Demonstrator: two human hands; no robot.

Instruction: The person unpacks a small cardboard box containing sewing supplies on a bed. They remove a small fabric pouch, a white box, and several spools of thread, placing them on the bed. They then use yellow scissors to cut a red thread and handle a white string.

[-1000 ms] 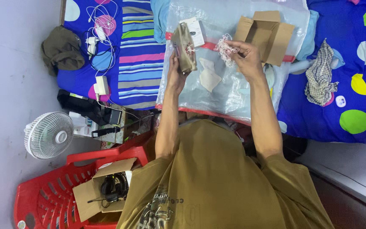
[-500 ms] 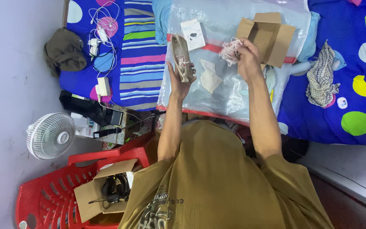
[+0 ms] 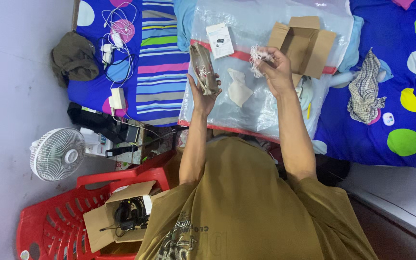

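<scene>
Over bed w/ clear plastic sheet [image 3: 266, 110], open cardboard box [image 3: 304, 43] by far edge. Left hand [image 3: 202, 91] closed round brown pouch [image 3: 204, 67], long axis running away from body, raised off sheet. Right hand [image 3: 276, 67] pinching white stringy tangle [image 3: 257, 55], level w/ pouch, apart to its right. Vs 0.5 s ago: both hands barely shifted, gap much the same.

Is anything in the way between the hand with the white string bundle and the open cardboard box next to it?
Nothing visible. The right hand holds the string bundle just left of the open box, with only clear plastic sheet beneath. The left hand with its brown pouch is off to the other side.
</scene>
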